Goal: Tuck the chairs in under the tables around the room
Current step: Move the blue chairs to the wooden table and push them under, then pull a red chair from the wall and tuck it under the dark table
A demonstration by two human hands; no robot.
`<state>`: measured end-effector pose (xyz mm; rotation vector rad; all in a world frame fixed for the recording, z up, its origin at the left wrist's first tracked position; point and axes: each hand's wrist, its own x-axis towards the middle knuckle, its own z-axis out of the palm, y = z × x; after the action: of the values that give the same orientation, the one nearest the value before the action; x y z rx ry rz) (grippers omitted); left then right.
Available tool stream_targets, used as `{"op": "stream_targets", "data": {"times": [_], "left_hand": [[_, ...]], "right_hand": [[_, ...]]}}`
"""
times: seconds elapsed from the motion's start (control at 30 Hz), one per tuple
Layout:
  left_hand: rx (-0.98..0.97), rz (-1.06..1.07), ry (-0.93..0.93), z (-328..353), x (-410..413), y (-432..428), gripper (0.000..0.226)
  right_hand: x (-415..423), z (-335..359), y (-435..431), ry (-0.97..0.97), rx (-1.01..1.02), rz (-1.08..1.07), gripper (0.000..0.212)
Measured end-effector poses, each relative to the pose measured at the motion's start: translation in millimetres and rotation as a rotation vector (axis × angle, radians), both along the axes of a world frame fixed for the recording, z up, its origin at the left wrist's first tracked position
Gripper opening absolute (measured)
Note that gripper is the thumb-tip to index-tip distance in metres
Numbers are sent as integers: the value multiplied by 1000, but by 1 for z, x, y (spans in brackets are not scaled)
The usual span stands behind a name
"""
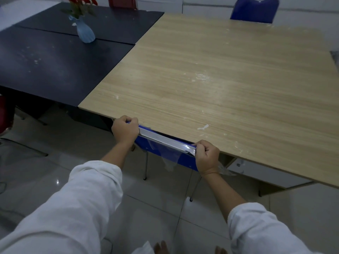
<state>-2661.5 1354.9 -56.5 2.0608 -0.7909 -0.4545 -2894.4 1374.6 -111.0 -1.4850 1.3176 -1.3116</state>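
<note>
A blue chair [165,142] with plastic wrap on its backrest stands at the near edge of the light wooden table [211,79]. Its backrest top lies right against the table edge and its seat is hidden under the tabletop. My left hand [125,130] grips the left end of the backrest top. My right hand [207,154] grips the right end. Two thin metal chair legs [145,167] show below on the tiled floor.
A dark table [45,61] adjoins on the left, carrying a pale blue vase [84,32] with red flowers. Another blue chair [254,10] stands at the wooden table's far side, a red chair [122,2] beyond the dark table, another red chair [5,116] at the left edge.
</note>
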Motion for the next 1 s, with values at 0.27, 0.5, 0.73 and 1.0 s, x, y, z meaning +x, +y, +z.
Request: {"op": "stream_targets", "data": {"times": [0.27, 0.5, 0.73, 1.0], "left_hand": [[25, -74, 8, -2, 20, 0, 22], [157, -304, 13, 0, 46, 3, 23], [263, -510, 4, 25, 77, -1, 31], [243, -528, -88, 58, 136, -14, 40]], "right_hand": [[10, 4, 4, 60, 67, 21, 28], [6, 39, -2, 288, 323, 160, 30], [44, 80, -39, 470, 300, 236, 28], [135, 109, -74, 593, 181, 391, 35]]}}
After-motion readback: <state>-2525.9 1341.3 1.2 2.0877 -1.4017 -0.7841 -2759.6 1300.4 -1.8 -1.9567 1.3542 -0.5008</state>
